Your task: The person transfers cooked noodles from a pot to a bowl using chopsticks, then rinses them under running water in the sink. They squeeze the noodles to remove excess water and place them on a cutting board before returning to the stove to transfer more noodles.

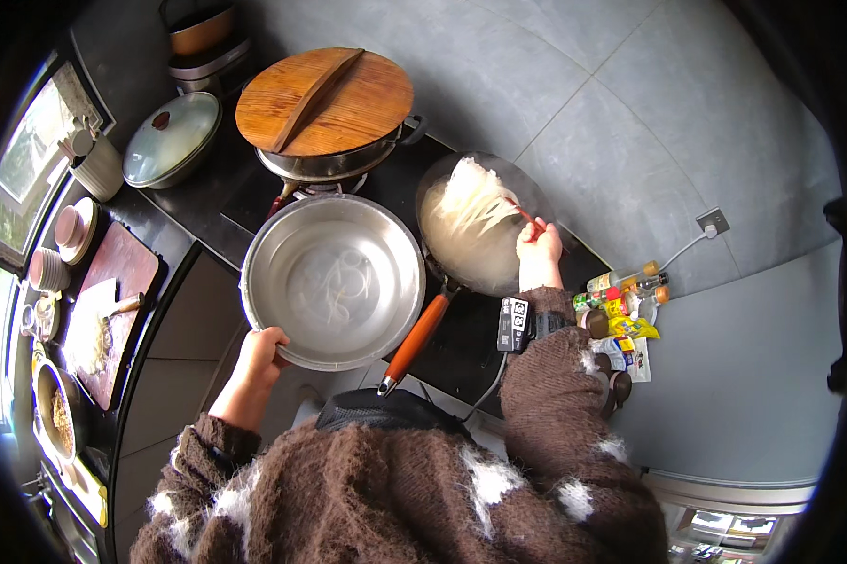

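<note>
My left hand [254, 369] grips the near-left rim of a wide metal basin [271, 258], its thumb over the edge. A few pale noodle strands [334, 289] lie on the basin's bottom. To its right stands a dark wok [533, 181] with an orange handle [416, 342] pointing toward me, holding cloudy whitish liquid. My right hand [540, 254] is closed around red chopsticks [525, 216] over the wok. A thick bunch of white noodles [473, 193] hangs at their tips, its lower part in the liquid.
A pot with a round wooden lid [325, 101] stands behind the basin. A glass-lidded pan [172, 141] is at the far left. Seasoning bottles and packets [630, 305] crowd the right. Leftward, a cutting board [123, 315] bears a knife [125, 304]. A cable [489, 390] hangs from my right wrist.
</note>
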